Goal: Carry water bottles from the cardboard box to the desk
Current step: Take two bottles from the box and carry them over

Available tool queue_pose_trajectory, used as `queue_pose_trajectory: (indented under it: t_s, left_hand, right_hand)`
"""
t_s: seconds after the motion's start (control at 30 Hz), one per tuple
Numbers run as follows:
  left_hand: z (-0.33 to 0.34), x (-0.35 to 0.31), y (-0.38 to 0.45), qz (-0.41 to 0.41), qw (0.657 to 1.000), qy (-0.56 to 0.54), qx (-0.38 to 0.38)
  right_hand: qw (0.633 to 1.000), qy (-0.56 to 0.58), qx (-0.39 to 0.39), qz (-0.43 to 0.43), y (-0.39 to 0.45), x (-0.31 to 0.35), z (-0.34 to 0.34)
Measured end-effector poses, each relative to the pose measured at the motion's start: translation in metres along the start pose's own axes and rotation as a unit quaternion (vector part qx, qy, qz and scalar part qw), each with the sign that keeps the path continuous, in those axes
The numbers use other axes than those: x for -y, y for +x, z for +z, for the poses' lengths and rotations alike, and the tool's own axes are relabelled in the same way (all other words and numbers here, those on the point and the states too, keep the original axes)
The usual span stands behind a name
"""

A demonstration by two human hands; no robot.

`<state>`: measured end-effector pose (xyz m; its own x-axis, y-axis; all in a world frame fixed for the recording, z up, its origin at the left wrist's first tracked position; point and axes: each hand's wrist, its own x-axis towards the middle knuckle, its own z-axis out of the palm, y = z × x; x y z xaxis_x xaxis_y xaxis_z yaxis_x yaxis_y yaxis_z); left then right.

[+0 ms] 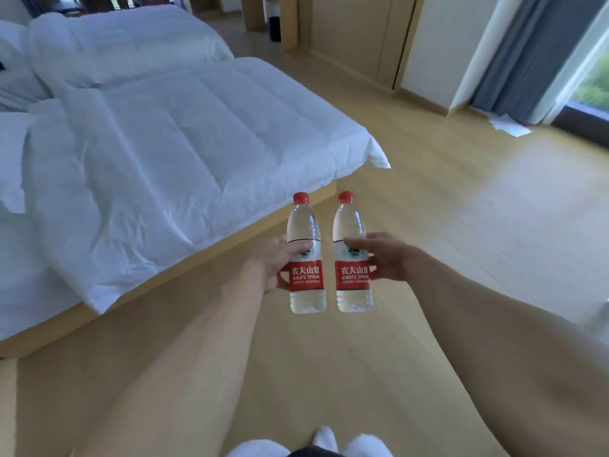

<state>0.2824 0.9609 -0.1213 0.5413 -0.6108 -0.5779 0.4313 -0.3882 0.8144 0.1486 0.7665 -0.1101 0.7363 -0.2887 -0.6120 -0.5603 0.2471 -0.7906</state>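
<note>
Two Nongfu Spring water bottles, both held upright out in front, side by side with a narrow gap between them, not touching. The left bottle (305,255) and the right bottle (352,255) look identical: clear plastic, red screw caps on, red label with white lettering round the lower middle, and both look full. They're up in the air over the floor, not resting on anything.

The left hand (275,262) grips the left bottle from its outer side, thumb curled across the front just above the red label, the other fingers wrapped round the back where I can't see them. The right hand (384,257) holds the right bottle the same way in mirror image, thumb laid over the front at the top of the label, palm against the bottle's right side. Both bare forearms stretch in from the near edge.

Under the bottles is a light wood floor (445,225). To the left, a bed (148,153) on a low wooden base with a rumpled white duvet, its corner hanging off not far from the left bottle's cap. Far side has pale wooden wardrobe doors (356,34). Far right, grey-blue curtains (534,51) by a big window, with some white paper (509,125) on the floor at their foot. Right at the near edge, white-socked feet (346,445) poke in.
</note>
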Motion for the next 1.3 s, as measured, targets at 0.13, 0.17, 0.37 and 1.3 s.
queue_pose_trajectory:
  t_s: [0.13, 0.17, 0.37, 1.3]
  left_hand:
    - [0.052, -0.023, 0.035, 0.001, 0.998, 0.038, 0.048]
    - [0.064, -0.029, 0.044, 0.0, 0.997, 0.049, 0.061]
    - [0.121, -0.064, 0.096, 0.002, 0.99, 0.082, 0.116]
    - [0.225, -0.283, 0.407, 0.001, 0.968, 0.129, 0.215]
  right_hand:
    - [0.998, 0.041, -0.051, -0.001, -0.012, -0.004, -0.055]
    - [0.997, 0.049, -0.063, -0.002, -0.014, -0.004, -0.067]
    - [0.988, 0.098, -0.118, -0.013, -0.012, 0.001, -0.13]
    - [0.96, 0.17, -0.219, -0.022, 0.193, 0.158, -0.347]
